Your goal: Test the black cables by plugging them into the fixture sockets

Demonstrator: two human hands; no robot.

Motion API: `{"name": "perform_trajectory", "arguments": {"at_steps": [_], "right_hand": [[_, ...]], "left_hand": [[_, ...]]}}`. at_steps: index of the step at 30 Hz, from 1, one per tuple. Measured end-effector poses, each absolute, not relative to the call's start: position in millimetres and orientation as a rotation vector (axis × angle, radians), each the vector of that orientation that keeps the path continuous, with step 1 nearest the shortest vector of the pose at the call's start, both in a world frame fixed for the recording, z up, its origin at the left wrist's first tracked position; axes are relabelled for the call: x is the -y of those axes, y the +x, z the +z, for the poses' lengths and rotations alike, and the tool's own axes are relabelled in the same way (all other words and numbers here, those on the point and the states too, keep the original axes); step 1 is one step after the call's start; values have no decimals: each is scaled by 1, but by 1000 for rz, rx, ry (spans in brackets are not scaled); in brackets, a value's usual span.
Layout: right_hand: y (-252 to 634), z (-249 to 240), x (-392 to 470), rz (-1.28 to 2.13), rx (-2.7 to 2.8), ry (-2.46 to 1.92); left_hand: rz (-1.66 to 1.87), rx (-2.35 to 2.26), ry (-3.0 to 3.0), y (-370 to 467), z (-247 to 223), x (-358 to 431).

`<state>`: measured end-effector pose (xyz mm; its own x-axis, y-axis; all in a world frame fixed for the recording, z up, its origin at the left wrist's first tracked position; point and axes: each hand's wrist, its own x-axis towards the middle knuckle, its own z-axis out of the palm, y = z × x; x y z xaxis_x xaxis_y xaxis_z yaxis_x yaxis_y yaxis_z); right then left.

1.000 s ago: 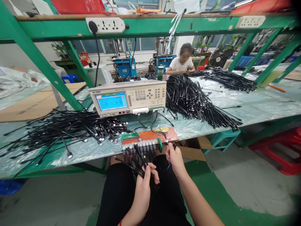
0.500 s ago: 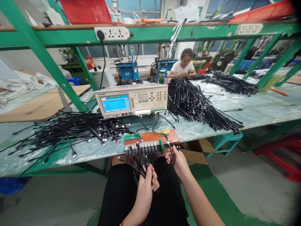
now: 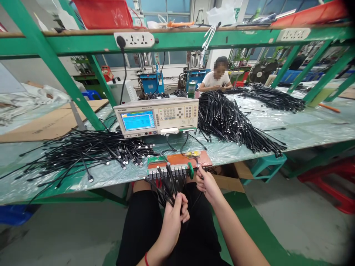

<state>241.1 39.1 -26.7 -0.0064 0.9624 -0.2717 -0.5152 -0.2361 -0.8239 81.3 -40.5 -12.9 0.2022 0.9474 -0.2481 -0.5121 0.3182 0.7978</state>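
Note:
My left hand (image 3: pixel 175 216) is closed round a bunch of black USB cables (image 3: pixel 169 188) above my lap, their plug ends fanning up and outward. Just to its right, my right hand (image 3: pixel 207 185) pinches a black cable close to its plug, at the right end of the orange test board (image 3: pixel 180 159). Fingers hide most of that plug, so I cannot tell whether it is seated. Along the board's front edge runs a row of connectors (image 3: pixel 168 173) with several black plugs in it. A green ring-shaped piece (image 3: pixel 190 170) stands between the row and my right hand.
Behind the board stands a tester (image 3: pixel 158 116) with a lit blue screen. Black cables lie in heaps to the left (image 3: pixel 83 153) and right (image 3: pixel 222 118). A green shelf beam (image 3: pixel 194 45) crosses above. Another person (image 3: pixel 216 78) sits across the bench. An open cardboard box (image 3: pixel 230 183) is below right.
My right hand has moved slightly up toward the board, bringing its fingertips to the board's right end. My left hand keeps hold of its bunch. The tester's screen display has changed.

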Motion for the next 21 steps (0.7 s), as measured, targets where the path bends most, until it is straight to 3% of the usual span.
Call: {"name": "perform_trajectory", "arguments": {"at_steps": [9,16,21], "right_hand": [[236,-19,-18,1414,651,-1085],[206,3,11,1281,1080,-1180],[206,-4,8,1292,1042,-1164]], "left_hand": [[1088,-859,667,81,-16,42],[1018,-888,728,84,-28,46],[1156,-974,837,80,-29,43]]}}
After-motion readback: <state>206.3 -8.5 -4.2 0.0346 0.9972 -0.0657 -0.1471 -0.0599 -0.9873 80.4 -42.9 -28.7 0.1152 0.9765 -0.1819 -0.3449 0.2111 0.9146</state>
